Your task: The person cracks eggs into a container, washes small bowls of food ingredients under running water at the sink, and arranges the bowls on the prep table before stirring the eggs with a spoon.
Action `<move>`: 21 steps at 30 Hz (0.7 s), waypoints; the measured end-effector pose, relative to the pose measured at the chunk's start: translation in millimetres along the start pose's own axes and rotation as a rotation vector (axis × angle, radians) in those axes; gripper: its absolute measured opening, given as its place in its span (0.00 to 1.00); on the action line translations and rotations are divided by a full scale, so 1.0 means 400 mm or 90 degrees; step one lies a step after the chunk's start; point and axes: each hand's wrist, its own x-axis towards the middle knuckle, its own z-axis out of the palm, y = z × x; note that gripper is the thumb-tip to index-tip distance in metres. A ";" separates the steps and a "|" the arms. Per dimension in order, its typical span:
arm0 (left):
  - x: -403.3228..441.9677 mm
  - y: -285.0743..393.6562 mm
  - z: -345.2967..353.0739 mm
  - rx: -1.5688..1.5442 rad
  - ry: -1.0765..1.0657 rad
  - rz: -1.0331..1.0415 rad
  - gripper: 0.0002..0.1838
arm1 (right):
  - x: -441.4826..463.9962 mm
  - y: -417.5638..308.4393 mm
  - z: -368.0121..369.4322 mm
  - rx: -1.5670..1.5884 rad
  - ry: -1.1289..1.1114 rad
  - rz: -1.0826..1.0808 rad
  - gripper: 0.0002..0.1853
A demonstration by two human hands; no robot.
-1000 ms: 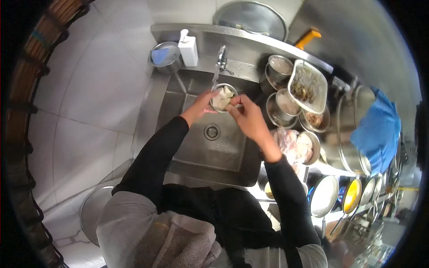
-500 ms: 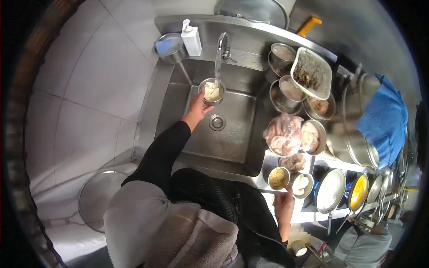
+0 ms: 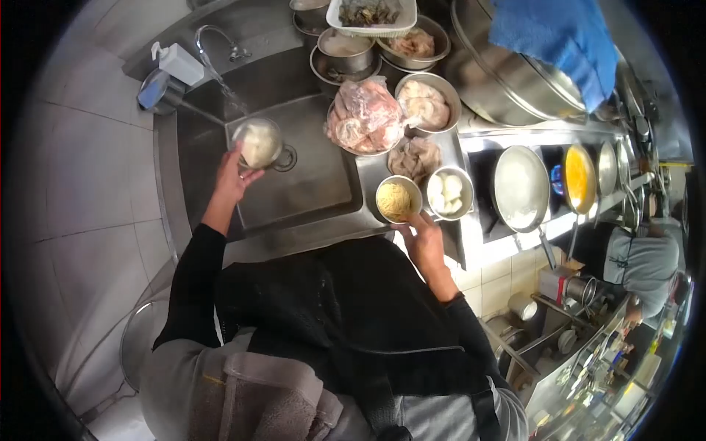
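Observation:
Over the sink, my left hand (image 3: 234,178) grips the near rim of a small metal bowl (image 3: 257,142) with pale, whitish contents, blurred. Water runs from the faucet (image 3: 209,59) toward it. At the counter right of the sink, my right hand (image 3: 424,246) has its fingers at the near rim of a metal bowl of yellow shredded food (image 3: 393,200); whether they grip it is unclear. Beside it stands a bowl of white pieces (image 3: 446,192). Behind these lie a brownish plastic bag (image 3: 415,157) and a bag of pinkish meat (image 3: 364,115).
A white soap bottle (image 3: 179,63) stands behind the sink (image 3: 309,176). Pans, one pale (image 3: 521,188) and one with orange contents (image 3: 579,178), sit on burners at right. A blue cloth (image 3: 557,40) hangs over a large pot. Another person (image 3: 641,263) is at far right.
The view has swung rightward. My right hand has left the bowl in the sink and moved to the bowls on the counter. My left hand still holds its bowl, now with cloudier-looking contents.

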 end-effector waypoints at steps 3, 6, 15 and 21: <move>-0.086 -0.074 0.061 0.046 -0.071 -0.110 0.39 | 0.023 -0.080 -0.109 0.061 0.028 -0.092 0.11; -0.158 -0.155 0.163 0.070 -0.171 -0.146 0.36 | 0.098 -0.194 -0.206 0.077 -0.010 -0.166 0.12; -0.253 -0.269 0.379 0.182 -0.300 -0.083 0.36 | 0.553 -0.492 0.073 0.151 -0.143 -0.413 0.14; -0.131 -0.259 0.277 0.004 -0.251 -0.089 0.33 | 0.791 -0.564 0.386 0.109 -0.106 -0.404 0.15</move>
